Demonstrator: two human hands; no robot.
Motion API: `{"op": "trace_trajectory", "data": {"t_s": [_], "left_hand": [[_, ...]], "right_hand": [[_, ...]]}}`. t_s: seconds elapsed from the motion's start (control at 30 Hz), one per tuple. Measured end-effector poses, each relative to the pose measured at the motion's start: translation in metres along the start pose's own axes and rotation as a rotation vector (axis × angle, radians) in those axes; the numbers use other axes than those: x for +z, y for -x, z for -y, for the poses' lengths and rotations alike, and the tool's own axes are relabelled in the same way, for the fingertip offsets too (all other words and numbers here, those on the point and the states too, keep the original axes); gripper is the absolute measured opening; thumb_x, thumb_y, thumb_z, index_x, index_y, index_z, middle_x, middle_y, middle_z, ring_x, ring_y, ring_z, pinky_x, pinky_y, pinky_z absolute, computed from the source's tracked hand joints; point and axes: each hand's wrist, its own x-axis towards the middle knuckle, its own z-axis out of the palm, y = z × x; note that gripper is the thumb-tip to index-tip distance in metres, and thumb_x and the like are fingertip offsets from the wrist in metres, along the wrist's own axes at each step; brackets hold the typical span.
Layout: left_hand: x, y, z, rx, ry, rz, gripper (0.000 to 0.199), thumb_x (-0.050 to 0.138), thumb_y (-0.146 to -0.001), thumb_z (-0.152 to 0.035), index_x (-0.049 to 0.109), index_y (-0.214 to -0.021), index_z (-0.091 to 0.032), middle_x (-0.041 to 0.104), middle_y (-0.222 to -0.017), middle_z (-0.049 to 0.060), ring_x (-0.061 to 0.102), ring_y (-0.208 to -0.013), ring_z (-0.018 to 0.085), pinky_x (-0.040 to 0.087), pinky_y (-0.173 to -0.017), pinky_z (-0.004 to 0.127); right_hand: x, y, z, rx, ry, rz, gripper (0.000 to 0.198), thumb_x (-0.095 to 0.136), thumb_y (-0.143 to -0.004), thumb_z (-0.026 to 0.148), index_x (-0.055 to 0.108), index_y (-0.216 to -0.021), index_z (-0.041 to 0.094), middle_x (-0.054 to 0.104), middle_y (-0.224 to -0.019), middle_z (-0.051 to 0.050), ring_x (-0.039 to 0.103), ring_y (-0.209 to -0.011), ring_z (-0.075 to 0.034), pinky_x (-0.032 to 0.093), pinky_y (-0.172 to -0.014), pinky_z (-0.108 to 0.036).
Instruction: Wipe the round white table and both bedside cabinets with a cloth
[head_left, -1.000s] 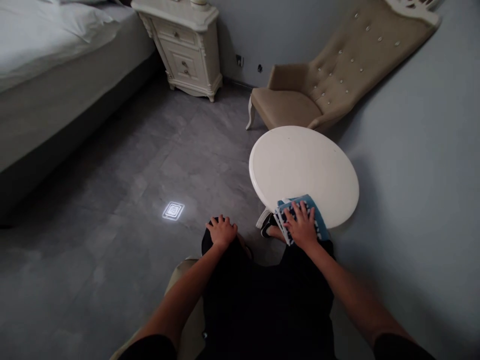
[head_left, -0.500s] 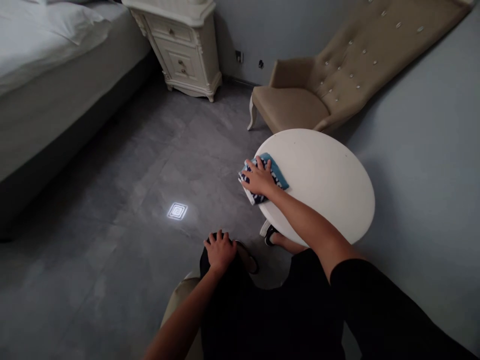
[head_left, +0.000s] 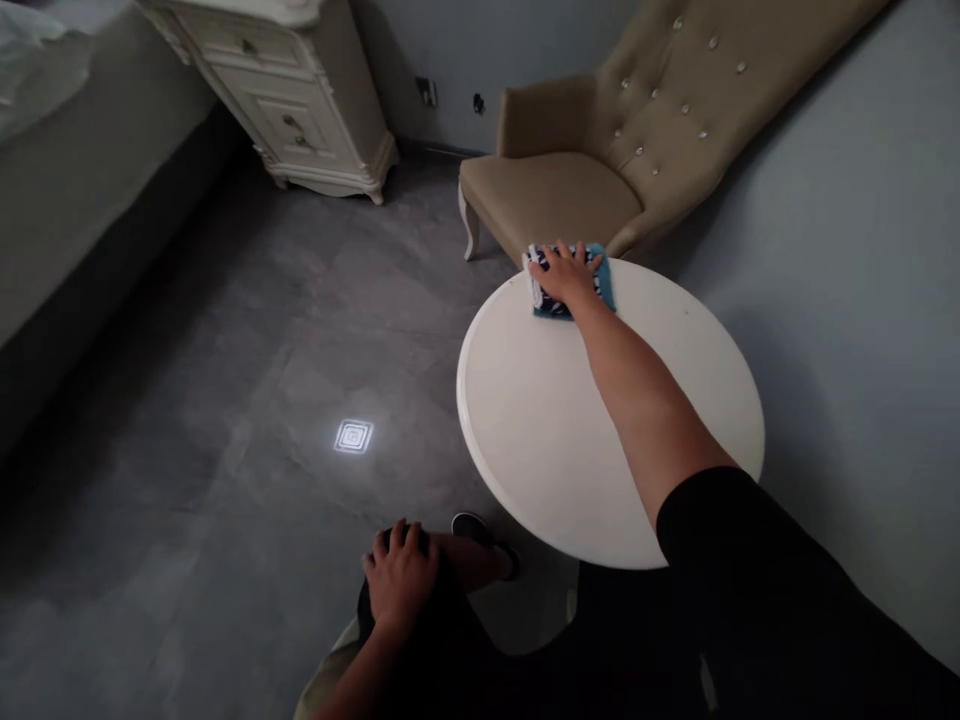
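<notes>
A folded cloth (head_left: 553, 298), blue with a dark and white pattern, lies at the far edge of the round white table (head_left: 540, 420). My right hand (head_left: 568, 275) presses down on it from above, fingers spread and bent over it, keeping hold of it. The part of the cloth under the palm is hidden. My left hand (head_left: 401, 580) rests on my knee in dark trousers, its fingers apart and nothing in it.
Behind the table stands a tan armchair (head_left: 555, 195) with a buttoned back, close to the table's far rim. A white bedside cabinet (head_left: 292, 110) and a bed (head_left: 112, 130) are at the left. A lit square pattern (head_left: 353, 436) shows on the grey floor. A wall (head_left: 862, 250) runs along the right.
My right hand has moved the cloth from the table's left edge to its far edge. My left hand stays on the knee. The view has shifted.
</notes>
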Motion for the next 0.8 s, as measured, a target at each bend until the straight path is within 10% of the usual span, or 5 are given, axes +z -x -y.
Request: {"op": "trace_trajectory", "data": {"t_s": [0.2, 0.4, 0.8], "left_hand": [[-0.001, -0.006, -0.004, -0.008, -0.032, -0.010, 0.053, 0.047, -0.113, -0.045, 0.078, -0.149, -0.023, 0.063, -0.173, 0.016, 0.050, -0.156, 0.045, 0.045, -0.118, 0.061], [-0.007, -0.003, -0.012, -0.020, -0.041, 0.004, 0.057, 0.045, -0.112, -0.047, 0.076, -0.153, -0.021, 0.060, -0.174, 0.017, 0.049, -0.156, 0.047, 0.043, -0.119, 0.063], [-0.013, 0.027, -0.024, 0.015, 0.044, -0.073, 0.058, 0.043, -0.109, -0.047, 0.077, -0.147, -0.018, 0.063, -0.168, 0.022, 0.055, -0.148, 0.049, 0.046, -0.116, 0.066]], "right_hand": [[-0.034, 0.002, -0.143, 0.201, 0.087, -0.016, 0.094, 0.023, -0.113, 0.081, 0.033, -0.186, 0.023, 0.024, -0.194, -0.021, 0.020, -0.175, -0.056, 0.011, -0.128, -0.099], [-0.069, 0.115, -0.238, 0.438, 0.127, -0.052, 0.091, 0.023, -0.114, 0.077, 0.033, -0.186, 0.022, 0.031, -0.191, -0.024, 0.040, -0.166, -0.054, 0.036, -0.126, -0.090], [-0.047, 0.382, -0.196, 0.463, 0.159, -0.099, 0.082, 0.029, -0.116, 0.066, 0.040, -0.184, 0.022, 0.029, -0.194, -0.018, 0.022, -0.175, -0.055, 0.018, -0.133, -0.093]]}}
